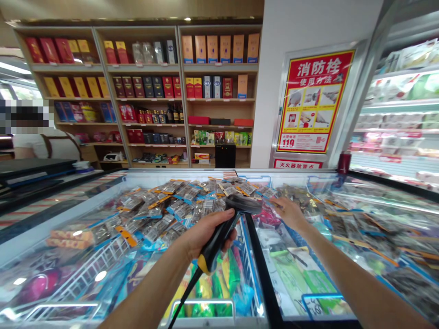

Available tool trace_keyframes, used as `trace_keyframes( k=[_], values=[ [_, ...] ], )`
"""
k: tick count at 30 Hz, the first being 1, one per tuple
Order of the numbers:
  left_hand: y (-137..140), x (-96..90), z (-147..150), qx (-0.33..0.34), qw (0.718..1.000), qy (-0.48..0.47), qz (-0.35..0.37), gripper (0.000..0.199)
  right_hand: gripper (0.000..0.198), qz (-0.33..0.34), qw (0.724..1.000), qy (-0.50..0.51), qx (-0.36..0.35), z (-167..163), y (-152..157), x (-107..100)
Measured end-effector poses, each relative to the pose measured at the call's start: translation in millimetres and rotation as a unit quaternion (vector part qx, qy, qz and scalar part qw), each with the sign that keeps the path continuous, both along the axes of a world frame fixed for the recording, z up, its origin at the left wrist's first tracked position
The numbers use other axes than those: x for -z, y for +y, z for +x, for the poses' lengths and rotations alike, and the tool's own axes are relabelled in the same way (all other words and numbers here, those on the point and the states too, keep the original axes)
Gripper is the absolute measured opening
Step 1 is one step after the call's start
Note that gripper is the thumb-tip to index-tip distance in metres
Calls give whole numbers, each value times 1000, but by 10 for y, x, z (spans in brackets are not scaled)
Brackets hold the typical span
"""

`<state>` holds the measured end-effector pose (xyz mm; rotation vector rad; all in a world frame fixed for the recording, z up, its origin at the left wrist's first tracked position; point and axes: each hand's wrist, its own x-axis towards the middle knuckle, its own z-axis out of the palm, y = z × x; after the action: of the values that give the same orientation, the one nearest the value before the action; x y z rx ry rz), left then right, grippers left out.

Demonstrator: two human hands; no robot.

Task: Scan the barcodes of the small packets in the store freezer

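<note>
My left hand (pixel 210 232) is wrapped around the handle of a black barcode scanner (pixel 219 241) with a yellow band at its base and a cord hanging down. The scanner's blurred head points right, toward my right hand (pixel 289 214). That hand has its fingers drawn together at a small packet edge over the right part of the freezer; what they pinch is too blurred to make out. Many small clear packets (pixel 183 208) with blue and orange edges are heaped on the freezer's glass top, left of and behind the scanner. More packets (pixel 370 246) lie at the right.
Through the glass of the chest freezer show white wire baskets (pixel 111 251) and green bags (pixel 231 269). A black frame bar (pixel 262 265) divides the top. Behind stand shelves of boxes (pixel 168 87), a red poster (pixel 315 100) and a person (pixel 44 144) at the left.
</note>
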<state>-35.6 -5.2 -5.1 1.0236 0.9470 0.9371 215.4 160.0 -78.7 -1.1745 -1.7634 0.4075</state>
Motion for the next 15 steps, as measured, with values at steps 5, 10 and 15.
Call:
trace_keyframes(
  k=[5,10,15],
  values=[
    [32,20,-20,-2,1000,-2,-18,33,26,-5,999,-41,-12,-183,-75,74],
    [27,25,-17,10,1000,-4,-27,35,5,-99,975,182,81,-21,7,-47],
    [-5,18,10,17,999,-1,-32,35,4,-210,888,407,20,136,48,-201]
  ],
)
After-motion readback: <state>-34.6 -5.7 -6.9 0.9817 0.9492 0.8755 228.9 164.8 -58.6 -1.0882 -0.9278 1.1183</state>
